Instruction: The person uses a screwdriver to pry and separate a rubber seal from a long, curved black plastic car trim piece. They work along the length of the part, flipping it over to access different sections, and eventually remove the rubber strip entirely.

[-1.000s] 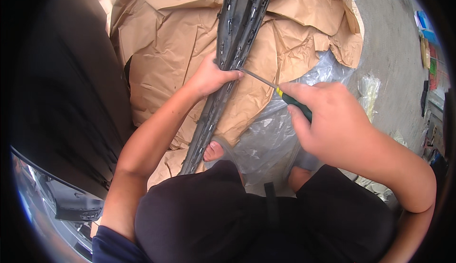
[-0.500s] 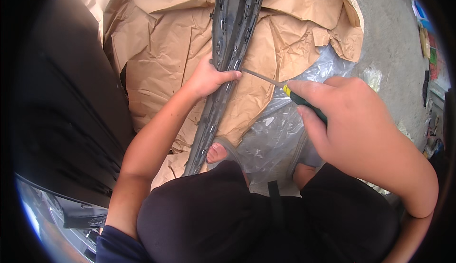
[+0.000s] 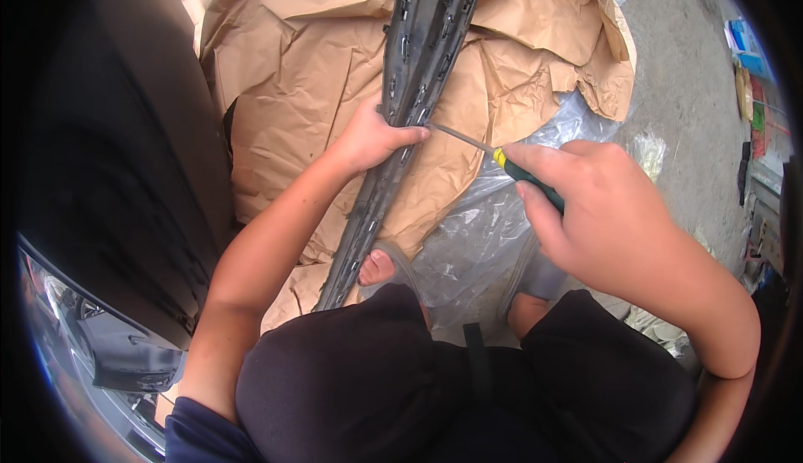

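A long dark strip with rows of clips along it (image 3: 418,53) runs from the top of the view down toward my left foot, over brown paper. My left hand (image 3: 375,138) is closed around its middle, thumb lying across the top face. In my right hand (image 3: 590,195) is a screwdriver (image 3: 534,181) with a dark green handle and a yellow collar. Its thin metal shaft points left, and the tip meets the strip's right edge just beside my left thumb. Whether the tip sits under a clip is too small to make out.
Crumpled brown paper (image 3: 293,86) spreads under the strip, with clear plastic sheeting (image 3: 477,229) to its right. A large black panel (image 3: 125,145) stands close on my left. Grey concrete floor (image 3: 669,61) lies to the right, with assorted items along the far right edge.
The view has shifted slightly, so the strip's upper end appears farther right. Both hands keep their grips, and the screwdriver tip stays at the strip's edge.
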`<state>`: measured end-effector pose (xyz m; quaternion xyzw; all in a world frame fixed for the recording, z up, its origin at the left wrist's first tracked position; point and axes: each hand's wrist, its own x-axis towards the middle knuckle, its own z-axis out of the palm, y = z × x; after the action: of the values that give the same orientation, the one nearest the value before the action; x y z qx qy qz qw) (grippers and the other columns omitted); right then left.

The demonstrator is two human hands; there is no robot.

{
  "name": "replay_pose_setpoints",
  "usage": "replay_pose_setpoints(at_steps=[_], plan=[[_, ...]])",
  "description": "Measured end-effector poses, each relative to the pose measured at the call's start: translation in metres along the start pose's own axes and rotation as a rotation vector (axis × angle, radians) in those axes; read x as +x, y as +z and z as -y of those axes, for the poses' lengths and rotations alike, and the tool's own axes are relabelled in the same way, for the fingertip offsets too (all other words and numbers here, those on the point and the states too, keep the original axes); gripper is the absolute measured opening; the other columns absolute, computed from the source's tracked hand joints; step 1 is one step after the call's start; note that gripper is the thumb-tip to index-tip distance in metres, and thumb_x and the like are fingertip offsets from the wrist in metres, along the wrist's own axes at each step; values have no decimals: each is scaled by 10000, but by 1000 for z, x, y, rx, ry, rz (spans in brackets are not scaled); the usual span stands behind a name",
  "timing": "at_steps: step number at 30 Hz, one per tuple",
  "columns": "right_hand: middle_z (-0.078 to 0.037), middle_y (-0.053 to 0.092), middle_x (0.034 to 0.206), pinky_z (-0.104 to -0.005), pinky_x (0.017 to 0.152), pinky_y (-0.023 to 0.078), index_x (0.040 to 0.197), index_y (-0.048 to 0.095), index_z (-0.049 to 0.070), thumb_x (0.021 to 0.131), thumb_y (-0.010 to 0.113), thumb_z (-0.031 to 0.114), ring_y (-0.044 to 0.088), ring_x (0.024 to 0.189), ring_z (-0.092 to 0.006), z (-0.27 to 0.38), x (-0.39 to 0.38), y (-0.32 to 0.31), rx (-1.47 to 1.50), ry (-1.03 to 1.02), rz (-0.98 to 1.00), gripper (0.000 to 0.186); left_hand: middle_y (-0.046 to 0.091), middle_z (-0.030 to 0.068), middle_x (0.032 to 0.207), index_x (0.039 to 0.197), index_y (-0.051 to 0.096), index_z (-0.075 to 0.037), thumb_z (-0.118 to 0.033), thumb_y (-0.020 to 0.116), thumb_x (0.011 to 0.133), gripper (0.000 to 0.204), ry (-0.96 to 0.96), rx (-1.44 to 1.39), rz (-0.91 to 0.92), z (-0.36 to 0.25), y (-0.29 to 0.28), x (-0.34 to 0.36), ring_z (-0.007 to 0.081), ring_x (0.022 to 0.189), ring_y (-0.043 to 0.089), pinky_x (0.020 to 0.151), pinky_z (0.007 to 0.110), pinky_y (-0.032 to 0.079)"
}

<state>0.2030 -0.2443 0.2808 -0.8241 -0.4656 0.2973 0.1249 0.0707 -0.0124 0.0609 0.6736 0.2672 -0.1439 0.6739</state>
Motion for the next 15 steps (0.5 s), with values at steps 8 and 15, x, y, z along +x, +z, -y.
replay_pose_setpoints(at_steps=[8, 15], plan=[[-168, 642, 754, -487, 595, 550, 1247, 764, 52, 907, 750, 124, 674, 658, -391, 10, -10, 27, -111, -34, -42, 348, 745, 56, 1057, 1161, 699, 1, -112, 911, 830, 408, -20, 10, -3, 4, -2, -2, 154, 958, 689, 905, 340, 569], [-200, 695, 821, -516, 685, 587, 1250, 724, 46, 928, 684, 175, 728, 764, -408, 5, -2, 21, -142, -51, 87, 349, 755, 69, 1063, 1182, 696, -14, -81, 902, 830, 414, -39, -125, 28, 24, -18, 16, 172, 952, 719, 899, 345, 584]])
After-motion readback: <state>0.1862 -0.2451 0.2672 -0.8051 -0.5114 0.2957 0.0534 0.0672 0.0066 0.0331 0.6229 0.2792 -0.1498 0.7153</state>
